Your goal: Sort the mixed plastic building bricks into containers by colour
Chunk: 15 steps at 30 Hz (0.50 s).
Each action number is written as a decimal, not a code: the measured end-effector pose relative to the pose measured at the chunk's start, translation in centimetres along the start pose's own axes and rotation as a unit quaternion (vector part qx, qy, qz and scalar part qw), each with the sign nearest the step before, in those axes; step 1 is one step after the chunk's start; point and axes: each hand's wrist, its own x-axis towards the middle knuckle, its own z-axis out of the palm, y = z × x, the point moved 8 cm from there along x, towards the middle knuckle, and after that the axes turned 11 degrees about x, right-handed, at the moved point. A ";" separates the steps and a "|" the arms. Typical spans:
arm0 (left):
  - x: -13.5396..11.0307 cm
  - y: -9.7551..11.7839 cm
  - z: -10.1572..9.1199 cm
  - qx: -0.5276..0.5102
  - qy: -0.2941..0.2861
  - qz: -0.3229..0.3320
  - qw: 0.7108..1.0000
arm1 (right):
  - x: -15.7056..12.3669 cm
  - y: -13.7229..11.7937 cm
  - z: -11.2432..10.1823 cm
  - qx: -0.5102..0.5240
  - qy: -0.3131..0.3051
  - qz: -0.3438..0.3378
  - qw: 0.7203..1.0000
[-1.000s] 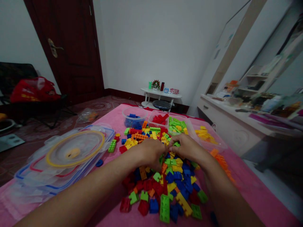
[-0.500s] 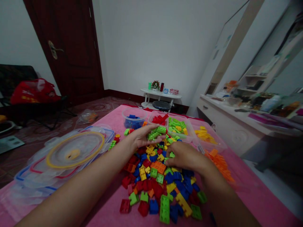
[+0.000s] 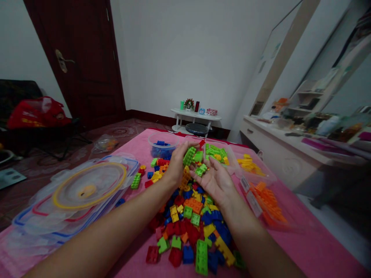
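Observation:
My left hand [image 3: 177, 162] is curled round several light green toy building bricks [image 3: 189, 155] above the far part of the pile. Close beside it, my right hand [image 3: 217, 179] is turned palm up, its fingers bent round another light green brick [image 3: 201, 170]. Under both hands spreads a heap of mixed bricks [image 3: 193, 205] in red, blue, yellow, orange and green. Just beyond the hands stands a clear box of green bricks [image 3: 216, 151], with a few yellow ones in it.
A round tub [image 3: 164, 144] holds blue bricks at the back left. To the right are boxes of yellow bricks [image 3: 251, 166] and orange bricks [image 3: 268, 204]. Clear lids [image 3: 89, 189] lie stacked on the left of the pink cloth [image 3: 136, 141]. A white dresser [image 3: 278, 146] stands at right.
My right hand has risen from the pile and turned palm up with a green brick. My left hand has tilted upright, still holding green bricks, and the two hands are closer together.

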 end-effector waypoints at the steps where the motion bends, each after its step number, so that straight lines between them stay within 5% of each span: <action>1: -0.3 0.3 0.4 0.030 -0.007 0.035 0.999 | -0.1 0.1 0.0 0.016 0.005 -0.002 1.000; 7: -1.5 0.4 1.9 0.157 -0.076 0.112 0.978 | -0.4 1.0 -0.2 0.041 0.053 -0.008 0.998; 15: -1.6 0.4 2.6 0.179 -0.111 0.130 0.969 | -0.2 1.0 -0.4 0.014 0.032 -0.074 0.997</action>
